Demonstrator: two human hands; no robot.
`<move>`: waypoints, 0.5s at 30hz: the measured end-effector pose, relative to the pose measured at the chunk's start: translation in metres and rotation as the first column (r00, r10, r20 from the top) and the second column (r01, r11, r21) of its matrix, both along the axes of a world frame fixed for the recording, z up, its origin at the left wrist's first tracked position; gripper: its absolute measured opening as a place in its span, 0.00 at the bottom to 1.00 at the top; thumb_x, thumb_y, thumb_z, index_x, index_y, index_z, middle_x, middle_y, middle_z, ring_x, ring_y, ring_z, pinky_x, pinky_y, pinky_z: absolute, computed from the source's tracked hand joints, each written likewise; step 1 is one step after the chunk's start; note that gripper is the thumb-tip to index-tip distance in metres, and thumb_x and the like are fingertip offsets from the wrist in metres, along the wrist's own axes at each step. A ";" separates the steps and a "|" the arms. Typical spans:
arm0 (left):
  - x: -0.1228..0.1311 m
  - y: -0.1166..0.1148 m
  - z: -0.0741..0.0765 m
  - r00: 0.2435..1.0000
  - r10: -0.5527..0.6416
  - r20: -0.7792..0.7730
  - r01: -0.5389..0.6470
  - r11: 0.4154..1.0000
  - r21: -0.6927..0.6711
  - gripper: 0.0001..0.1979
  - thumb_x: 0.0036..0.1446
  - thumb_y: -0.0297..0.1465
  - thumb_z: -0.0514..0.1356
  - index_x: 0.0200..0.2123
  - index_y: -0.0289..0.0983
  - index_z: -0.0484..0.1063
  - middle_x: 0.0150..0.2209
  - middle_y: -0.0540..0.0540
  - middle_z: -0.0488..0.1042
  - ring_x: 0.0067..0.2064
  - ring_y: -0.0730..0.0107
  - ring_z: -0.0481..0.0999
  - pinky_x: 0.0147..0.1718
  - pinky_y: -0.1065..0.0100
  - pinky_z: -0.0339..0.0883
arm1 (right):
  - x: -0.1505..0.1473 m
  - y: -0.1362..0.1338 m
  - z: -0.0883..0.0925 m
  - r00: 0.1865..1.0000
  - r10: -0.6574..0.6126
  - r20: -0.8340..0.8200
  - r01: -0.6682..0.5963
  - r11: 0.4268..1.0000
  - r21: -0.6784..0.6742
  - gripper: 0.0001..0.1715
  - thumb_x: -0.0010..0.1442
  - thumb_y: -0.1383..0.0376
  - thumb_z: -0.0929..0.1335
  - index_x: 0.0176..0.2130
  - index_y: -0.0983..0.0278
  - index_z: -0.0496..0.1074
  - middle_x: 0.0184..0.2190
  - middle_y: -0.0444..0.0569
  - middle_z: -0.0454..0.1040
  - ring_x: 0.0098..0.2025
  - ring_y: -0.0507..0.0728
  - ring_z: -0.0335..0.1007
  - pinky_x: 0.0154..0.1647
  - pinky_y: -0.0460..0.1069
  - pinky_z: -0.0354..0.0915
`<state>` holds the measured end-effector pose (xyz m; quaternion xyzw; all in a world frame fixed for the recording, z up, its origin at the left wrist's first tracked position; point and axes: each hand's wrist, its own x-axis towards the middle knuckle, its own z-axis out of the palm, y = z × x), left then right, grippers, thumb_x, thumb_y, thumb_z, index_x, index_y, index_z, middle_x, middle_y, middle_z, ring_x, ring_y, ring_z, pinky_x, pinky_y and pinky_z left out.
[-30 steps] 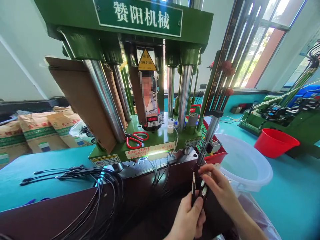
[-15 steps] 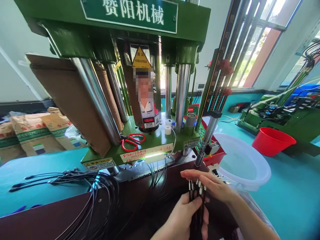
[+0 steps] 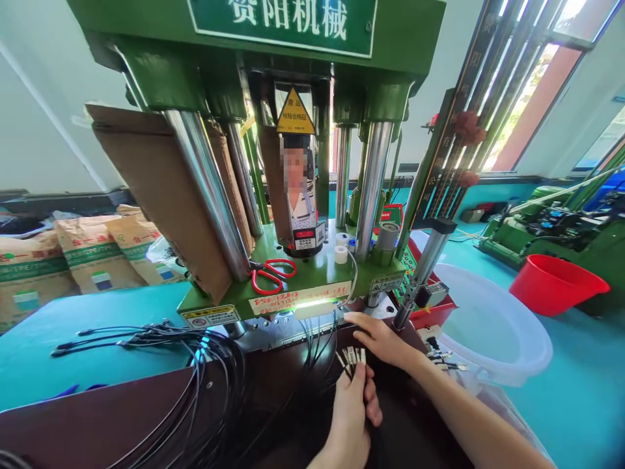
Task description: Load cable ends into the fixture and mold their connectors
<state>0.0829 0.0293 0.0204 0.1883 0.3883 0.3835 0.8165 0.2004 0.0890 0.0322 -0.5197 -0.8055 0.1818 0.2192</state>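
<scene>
Teal-floored workshop, daylight through tall windows: a green press [image 3: 312,286] stands at the back of a dark brown bench [image 3: 97,417]. Just in front of the press's lower plate, my left hand [image 3: 349,417] is closed in a fist round a small bunch of thin black leads, holding the cable ends [image 3: 352,356] upright and fanned like cards. My right hand [image 3: 383,340] lies just above and behind them, fingers stretched almost flat, gripping nothing I can see. Whether it touches the tips I cannot tell.

The sheathing looks smooth and glossy, so I judge a lead could slide down through the fist and leave the tips uneven. The outstretched fingers sit close to the press edge, where other thin wires hang from under the plate and could snag. The loose cable bundle [image 3: 195,365] draped over the bench to the left could tangle with the held leads.

The tips are short, flat and silvery. Steel columns [image 3: 209,195] gleam, polished and round. Red scissors [image 3: 272,273] rest on the painted plate. A translucent white basin [image 3: 493,326] and a red bucket [image 3: 556,283] sit to the right, with paper sacks [image 3: 92,254] to the left.
</scene>
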 end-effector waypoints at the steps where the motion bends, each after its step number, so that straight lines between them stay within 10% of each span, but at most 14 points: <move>1: -0.001 0.001 -0.002 0.999 0.025 -0.025 -0.025 1.000 0.014 0.34 0.22 0.57 0.64 0.25 0.37 0.58 0.10 0.62 0.53 0.10 0.86 0.48 0.09 0.78 0.42 | -0.005 0.012 -0.009 0.997 -0.016 0.076 0.013 0.999 0.029 0.22 0.59 0.73 0.57 0.52 0.68 0.63 0.53 0.57 0.65 0.56 0.57 0.57 0.56 0.56 0.56; 7: 0.000 -0.002 -0.010 0.994 -0.019 -0.105 0.030 0.994 0.102 0.34 0.27 0.59 0.60 0.28 0.39 0.56 0.10 0.63 0.52 0.11 0.85 0.48 0.09 0.77 0.43 | -0.028 0.038 -0.025 0.959 -0.067 0.277 0.065 0.998 0.016 0.15 0.55 0.76 0.56 0.34 0.72 0.69 0.35 0.64 0.70 0.44 0.65 0.62 0.46 0.62 0.56; 15: -0.001 -0.009 -0.010 0.969 -0.170 -0.181 0.193 0.975 0.113 0.29 0.34 0.56 0.59 0.28 0.41 0.52 0.12 0.64 0.49 0.11 0.85 0.45 0.09 0.78 0.38 | 0.037 -0.023 0.018 0.983 -0.069 0.171 0.103 0.975 -0.199 0.06 0.44 0.73 0.63 0.26 0.65 0.67 0.25 0.46 0.67 0.29 0.54 0.61 0.33 0.48 0.58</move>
